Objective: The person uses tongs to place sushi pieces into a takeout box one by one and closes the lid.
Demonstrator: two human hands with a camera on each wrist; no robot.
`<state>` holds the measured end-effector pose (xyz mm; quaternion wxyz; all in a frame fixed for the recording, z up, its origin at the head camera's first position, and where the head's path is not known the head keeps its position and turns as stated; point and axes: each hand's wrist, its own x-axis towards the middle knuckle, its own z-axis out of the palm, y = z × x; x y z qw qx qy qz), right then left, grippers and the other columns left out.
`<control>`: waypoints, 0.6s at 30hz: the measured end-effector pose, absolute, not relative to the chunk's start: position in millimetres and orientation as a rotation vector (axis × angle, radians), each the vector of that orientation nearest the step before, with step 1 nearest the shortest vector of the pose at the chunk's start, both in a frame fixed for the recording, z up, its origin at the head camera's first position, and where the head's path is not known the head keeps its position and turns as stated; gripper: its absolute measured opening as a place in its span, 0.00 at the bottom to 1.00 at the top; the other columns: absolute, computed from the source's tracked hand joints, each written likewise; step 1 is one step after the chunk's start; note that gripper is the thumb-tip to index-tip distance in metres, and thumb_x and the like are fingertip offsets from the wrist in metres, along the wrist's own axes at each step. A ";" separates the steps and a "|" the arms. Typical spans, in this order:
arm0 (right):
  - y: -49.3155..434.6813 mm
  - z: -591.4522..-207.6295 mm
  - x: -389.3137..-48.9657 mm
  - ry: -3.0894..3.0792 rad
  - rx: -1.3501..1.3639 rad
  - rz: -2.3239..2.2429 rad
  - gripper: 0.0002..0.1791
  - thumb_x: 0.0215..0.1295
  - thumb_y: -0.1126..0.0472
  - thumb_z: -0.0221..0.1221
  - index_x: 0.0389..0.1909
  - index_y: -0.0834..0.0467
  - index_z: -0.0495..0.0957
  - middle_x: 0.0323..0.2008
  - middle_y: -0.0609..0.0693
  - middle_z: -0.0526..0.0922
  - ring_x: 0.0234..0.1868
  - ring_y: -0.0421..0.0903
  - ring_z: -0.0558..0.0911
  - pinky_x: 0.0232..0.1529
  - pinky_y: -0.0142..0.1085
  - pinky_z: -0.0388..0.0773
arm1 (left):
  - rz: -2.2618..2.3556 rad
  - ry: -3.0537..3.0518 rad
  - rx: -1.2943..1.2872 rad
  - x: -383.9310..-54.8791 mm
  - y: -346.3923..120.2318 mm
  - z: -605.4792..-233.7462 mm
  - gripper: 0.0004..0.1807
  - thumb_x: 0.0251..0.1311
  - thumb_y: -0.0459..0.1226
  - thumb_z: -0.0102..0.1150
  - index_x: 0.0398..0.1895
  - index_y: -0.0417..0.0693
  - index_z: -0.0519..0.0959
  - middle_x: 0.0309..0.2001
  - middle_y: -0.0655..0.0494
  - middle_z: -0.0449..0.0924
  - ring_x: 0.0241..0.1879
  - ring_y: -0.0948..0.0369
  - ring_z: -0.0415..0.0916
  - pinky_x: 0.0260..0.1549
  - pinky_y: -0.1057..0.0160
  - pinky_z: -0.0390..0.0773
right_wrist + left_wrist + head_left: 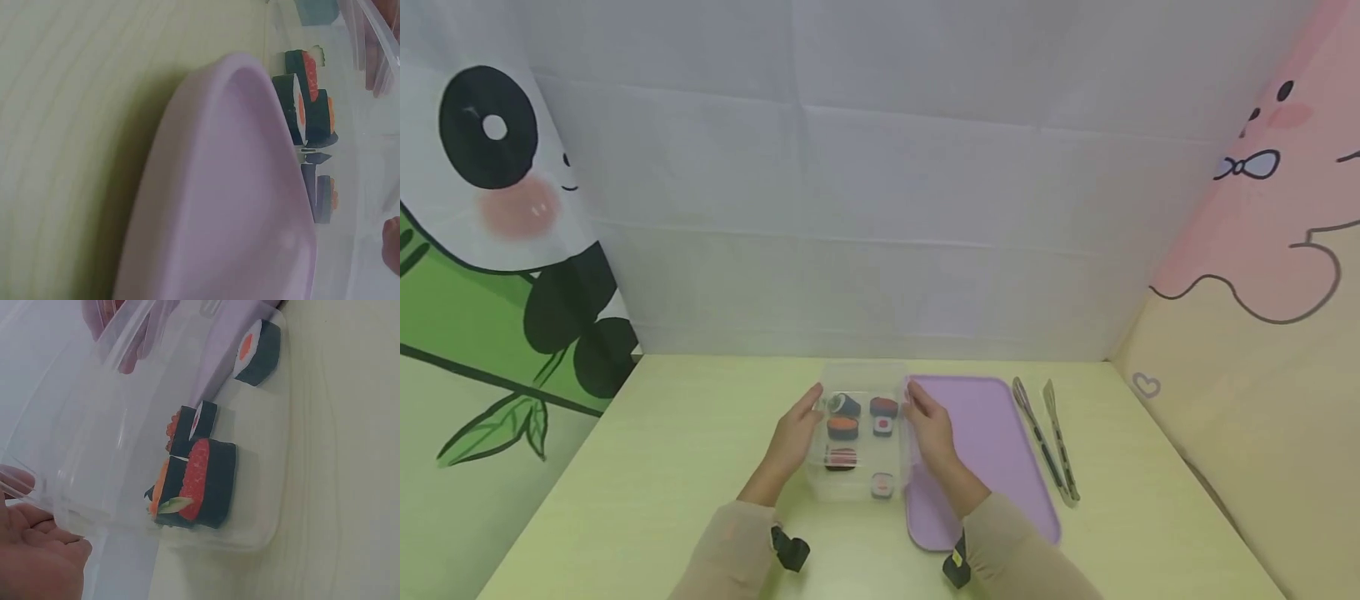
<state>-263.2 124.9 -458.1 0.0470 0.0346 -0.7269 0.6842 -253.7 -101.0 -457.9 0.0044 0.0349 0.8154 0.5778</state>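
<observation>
Between my two hands is a clear plastic box (857,490) holding several sushi pieces. My left hand (793,437) grips its left side, and my right hand (931,427) grips the right side. Inside, an orange-topped sushi piece (842,428) sits below a dark-wrapped roll (844,405). A red-topped piece (883,408) and a small roll (883,427) lie at the right, a striped piece (840,459) lower left, and another roll (882,485) near the front. Upright clear plastic (94,425) rises above the box in the left wrist view; whether it is a lid is unclear.
A purple tray (981,442) lies on the pale yellow table (662,500), its left part close beside or under the box. Metal tongs (1051,446) lie spread to the tray's right. A white cloth wall (880,275) stands behind the table.
</observation>
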 end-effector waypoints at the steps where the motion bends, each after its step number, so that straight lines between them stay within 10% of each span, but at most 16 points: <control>1: 124.3 -458.3 -263.8 -2.222 0.113 2.075 0.26 0.72 0.68 0.51 0.68 0.71 0.61 0.69 0.63 0.61 0.70 0.58 0.59 0.68 0.44 0.55 | 1.815 2.560 0.108 -255.1 -101.7 -459.4 0.28 0.71 0.36 0.40 0.74 0.40 0.58 0.74 0.47 0.54 0.73 0.47 0.48 0.69 0.49 0.47; 18: 119.1 -461.1 -268.7 -2.320 0.153 1.955 0.25 0.71 0.69 0.50 0.67 0.71 0.63 0.70 0.63 0.61 0.71 0.60 0.59 0.68 0.48 0.55 | 1.847 2.510 0.168 -265.0 -109.3 -466.6 0.28 0.73 0.34 0.38 0.75 0.39 0.54 0.75 0.46 0.49 0.74 0.48 0.44 0.70 0.50 0.44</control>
